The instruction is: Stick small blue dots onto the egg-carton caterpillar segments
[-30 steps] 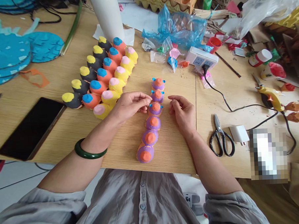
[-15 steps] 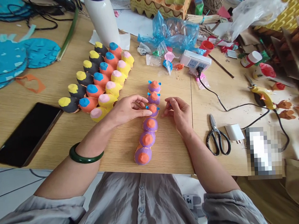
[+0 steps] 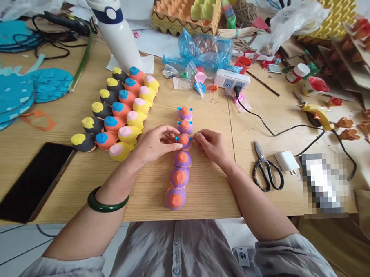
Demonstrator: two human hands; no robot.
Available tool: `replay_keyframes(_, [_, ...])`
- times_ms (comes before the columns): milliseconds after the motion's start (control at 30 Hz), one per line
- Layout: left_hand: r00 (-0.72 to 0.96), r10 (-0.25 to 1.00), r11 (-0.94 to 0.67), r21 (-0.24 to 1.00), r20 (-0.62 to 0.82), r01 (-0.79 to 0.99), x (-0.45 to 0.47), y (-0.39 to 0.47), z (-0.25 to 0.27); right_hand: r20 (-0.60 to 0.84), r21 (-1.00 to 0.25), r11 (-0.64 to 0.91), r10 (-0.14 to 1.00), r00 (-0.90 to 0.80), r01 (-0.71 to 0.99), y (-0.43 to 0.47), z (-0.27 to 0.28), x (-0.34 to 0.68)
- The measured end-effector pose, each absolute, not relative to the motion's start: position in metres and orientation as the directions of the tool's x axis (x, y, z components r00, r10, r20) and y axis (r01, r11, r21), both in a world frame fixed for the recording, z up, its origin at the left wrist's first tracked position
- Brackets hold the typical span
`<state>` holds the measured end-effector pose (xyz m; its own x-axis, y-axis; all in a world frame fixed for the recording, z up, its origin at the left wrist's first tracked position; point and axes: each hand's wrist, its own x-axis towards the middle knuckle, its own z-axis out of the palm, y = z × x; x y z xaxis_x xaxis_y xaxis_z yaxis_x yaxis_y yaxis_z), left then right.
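A strip of egg-carton cups (image 3: 182, 177), purple with orange tops, runs away from me along the table. Its three far cups carry small blue clay pieces (image 3: 189, 122) at their sides. My left hand (image 3: 156, 144) steadies the third cup from the far end, thumb on its near left side and fingers curled behind. On the opposite side, my right hand (image 3: 212, 147) pinches with thumb and forefinger at the blue piece on that same cup's right edge. The fingertips partly hide this piece. A dark green bangle (image 3: 108, 201) circles my left forearm.
Left of the strip stand painted egg-carton rows (image 3: 121, 110) and a phone (image 3: 33, 182). Scissors (image 3: 266, 167), a white charger (image 3: 287, 162) and a yellow glue gun (image 3: 319, 116) lie right. Behind are a power strip (image 3: 233, 79), a blue bag (image 3: 204, 48) and a white bottle (image 3: 116, 35).
My right hand has moved left, from beside the strip to the third cup's right edge. My left hand stays at that cup. The whole view has shifted slightly.
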<state>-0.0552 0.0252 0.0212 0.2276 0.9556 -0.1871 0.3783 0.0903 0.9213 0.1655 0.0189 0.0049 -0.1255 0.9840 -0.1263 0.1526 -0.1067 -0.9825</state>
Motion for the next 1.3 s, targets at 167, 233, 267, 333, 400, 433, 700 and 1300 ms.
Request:
replay_keyframes(167, [0.226, 0.957, 0.084, 0.915, -0.185, 0.394, -0.054, 0.025, 0.023, -0.111, -0.986, -0.095, 0.987, -0.119, 0.135, 0.017, 0.006, 0.163])
replay_keyframes(233, [0.225, 0.958, 0.076, 0.917, -0.176, 0.392, -0.054, 0.024, 0.023, -0.110, -0.987, -0.095, 0.988, -0.112, 0.128, 0.017, 0.006, 0.163])
replay_keyframes(267, [0.226, 0.959, 0.071, 0.919, -0.169, 0.387, -0.053, 0.024, 0.023, -0.108, -0.988, -0.093, 0.988, -0.112, 0.125, 0.017, 0.006, 0.163])
replay_keyframes(333, [0.226, 0.962, 0.060, 0.924, -0.155, 0.377, -0.052, 0.023, 0.023, -0.103, -0.989, -0.089, 0.988, -0.117, 0.118, 0.017, 0.006, 0.163])
replay_keyframes(400, [0.221, 0.965, 0.052, 0.927, -0.143, 0.372, -0.052, 0.023, 0.023, -0.094, -0.991, -0.081, 0.988, -0.124, 0.108, 0.017, 0.006, 0.163])
replay_keyframes(433, [0.217, 0.967, 0.049, 0.928, -0.137, 0.368, -0.052, 0.022, 0.024, -0.086, -0.992, -0.073, 0.988, -0.125, 0.104, 0.017, 0.006, 0.163])
replay_keyframes(700, [0.201, 0.975, 0.017, 0.939, -0.091, 0.342, -0.049, 0.021, 0.022, -0.083, -0.993, -0.073, 0.991, -0.104, 0.096, 0.019, 0.002, 0.163])
replay_keyframes(1300, [0.262, 0.953, -0.267, 0.834, 0.154, 0.483, -0.051, 0.020, 0.020, -0.109, -0.973, -0.091, 0.991, 0.076, -0.213, 0.031, -0.006, 0.172])
